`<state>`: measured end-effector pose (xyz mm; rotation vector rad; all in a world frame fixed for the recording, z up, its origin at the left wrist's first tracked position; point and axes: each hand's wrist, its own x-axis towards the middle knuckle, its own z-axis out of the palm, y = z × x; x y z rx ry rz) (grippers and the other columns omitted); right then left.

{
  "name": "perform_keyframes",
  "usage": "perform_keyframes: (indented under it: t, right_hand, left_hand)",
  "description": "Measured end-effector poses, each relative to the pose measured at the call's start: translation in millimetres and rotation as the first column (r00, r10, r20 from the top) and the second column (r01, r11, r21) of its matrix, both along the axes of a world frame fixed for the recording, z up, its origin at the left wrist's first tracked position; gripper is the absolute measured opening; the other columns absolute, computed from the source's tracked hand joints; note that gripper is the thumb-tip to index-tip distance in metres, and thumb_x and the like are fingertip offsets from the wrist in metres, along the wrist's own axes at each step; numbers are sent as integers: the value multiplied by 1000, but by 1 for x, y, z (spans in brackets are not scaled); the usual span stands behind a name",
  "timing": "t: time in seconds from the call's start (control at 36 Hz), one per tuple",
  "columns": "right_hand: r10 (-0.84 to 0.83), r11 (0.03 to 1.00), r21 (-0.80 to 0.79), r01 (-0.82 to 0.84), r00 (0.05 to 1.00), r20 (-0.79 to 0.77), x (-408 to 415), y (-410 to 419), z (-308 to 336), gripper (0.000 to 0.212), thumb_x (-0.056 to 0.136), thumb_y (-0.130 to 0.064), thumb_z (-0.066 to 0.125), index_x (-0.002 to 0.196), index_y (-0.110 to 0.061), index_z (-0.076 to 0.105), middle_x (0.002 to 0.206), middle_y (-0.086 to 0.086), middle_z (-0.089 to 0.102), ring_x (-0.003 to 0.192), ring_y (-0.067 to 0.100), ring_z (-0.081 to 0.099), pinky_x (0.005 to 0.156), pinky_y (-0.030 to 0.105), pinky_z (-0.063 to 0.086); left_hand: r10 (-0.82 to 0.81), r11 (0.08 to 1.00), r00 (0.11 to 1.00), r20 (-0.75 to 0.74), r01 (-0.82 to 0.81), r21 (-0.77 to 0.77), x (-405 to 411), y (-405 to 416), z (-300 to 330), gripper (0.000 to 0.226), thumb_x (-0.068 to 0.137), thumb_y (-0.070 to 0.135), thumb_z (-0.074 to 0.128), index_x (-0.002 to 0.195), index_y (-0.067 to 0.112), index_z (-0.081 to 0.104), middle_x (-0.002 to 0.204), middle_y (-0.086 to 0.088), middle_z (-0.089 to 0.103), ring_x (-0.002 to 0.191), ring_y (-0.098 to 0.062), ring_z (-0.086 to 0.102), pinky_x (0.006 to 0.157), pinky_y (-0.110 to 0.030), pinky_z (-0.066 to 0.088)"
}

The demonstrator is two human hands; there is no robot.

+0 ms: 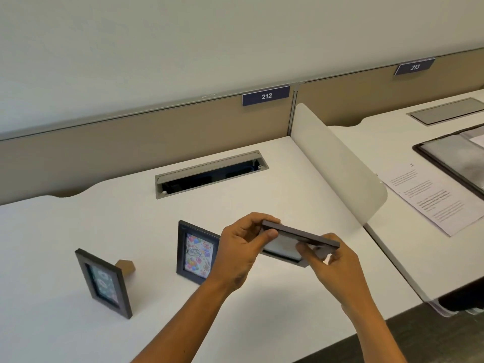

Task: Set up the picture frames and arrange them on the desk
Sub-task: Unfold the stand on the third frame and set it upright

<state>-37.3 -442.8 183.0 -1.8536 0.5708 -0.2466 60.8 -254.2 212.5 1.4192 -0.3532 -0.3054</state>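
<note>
1. the left hand (239, 254) holds the left end of a dark flat picture frame (301, 235), with the thumb on the near side and the fingers curled round the far edge.
2. the right hand (334, 263) holds the right end of the same frame, with the fingers pinching its lower part.
3. the held frame is up in the air over the white desk (52, 231), lying almost flat and tipped a little, near the middle of the desk.
4. a dark frame with a bright birthday card (197, 252) stands upright on the desk, just left of the left hand.
5. another dark frame with a pale picture (104, 282) stands further left and nearer, with its brown cardboard stand (127, 267) sticking out behind it.
6. a long grey cable slot (212, 174) is open in the far part of the desk.
7. a pale curved divider panel (337, 163) stands along the right edge of the desk.
8. a blue sign with 212 (265, 96) sits on the far tan wall panel (131, 145).
9. on the next desk to the right lie a printed paper sheet (429, 197) and a dark folder (455, 158).
</note>
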Motion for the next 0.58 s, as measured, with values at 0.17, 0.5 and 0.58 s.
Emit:
perform_keyframes:
  t: [0.17,0.5,0.58]
  right_hand:
    - [249,918,-356,-175,953,174,9,-31,-24,37,89,-49,78,126,-44,77,104,-17,71,101,13,62,81,37,52]
    - [420,727,-639,-253,899,121,33,-66,-61,67,85,-26,80,146,-45,60,129,-10,67,125,14,58,103,44,43]
    - [436,706,-661,-254,891,123,38,-69,-63,63,85,-26,79,143,-42,61,130,-10,69,137,19,55,111,42,36]
  left_hand:
    - [-107,994,973,205,109,0,14,1,-12,20,84,-13,76,102,-6,77,99,-17,78,97,-36,73,119,-42,41]
    - [-110,993,944,312,91,77,28,-5,-30,18,82,-10,79,100,-7,79,102,-15,80,102,-37,73,97,-69,52]
    - [-93,994,952,290,74,77,29,-6,-34,20,81,-13,78,100,-6,79,103,-15,80,103,-38,73,94,-67,54]
